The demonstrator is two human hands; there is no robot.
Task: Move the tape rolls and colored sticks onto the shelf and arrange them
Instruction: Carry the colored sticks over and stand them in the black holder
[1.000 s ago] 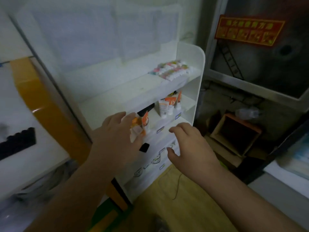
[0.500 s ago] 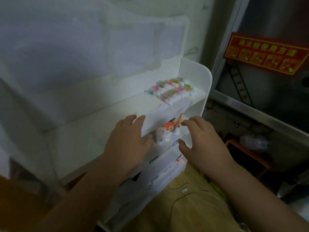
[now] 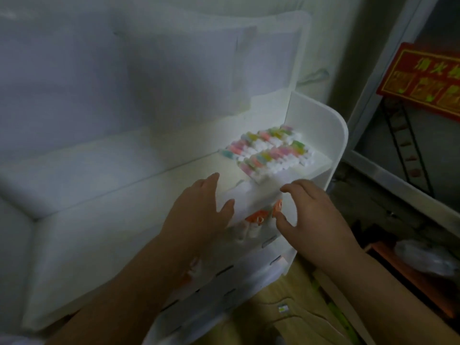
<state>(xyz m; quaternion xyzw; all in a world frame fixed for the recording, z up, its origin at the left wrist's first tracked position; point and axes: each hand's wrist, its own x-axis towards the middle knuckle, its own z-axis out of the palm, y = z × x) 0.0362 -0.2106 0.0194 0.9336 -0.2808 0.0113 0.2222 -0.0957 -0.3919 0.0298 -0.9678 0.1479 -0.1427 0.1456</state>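
Colored sticks (image 3: 267, 151) lie in two rows on the top tier of the white shelf (image 3: 334, 148), just beyond both hands. Left hand (image 3: 199, 212) and right hand (image 3: 312, 220) empty, fingers loosely spread, not touching the sticks.

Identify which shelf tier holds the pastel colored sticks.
The top tier: the colored sticks lie there in two rows at its right end. The tier below shows orange-labelled tubes instead.
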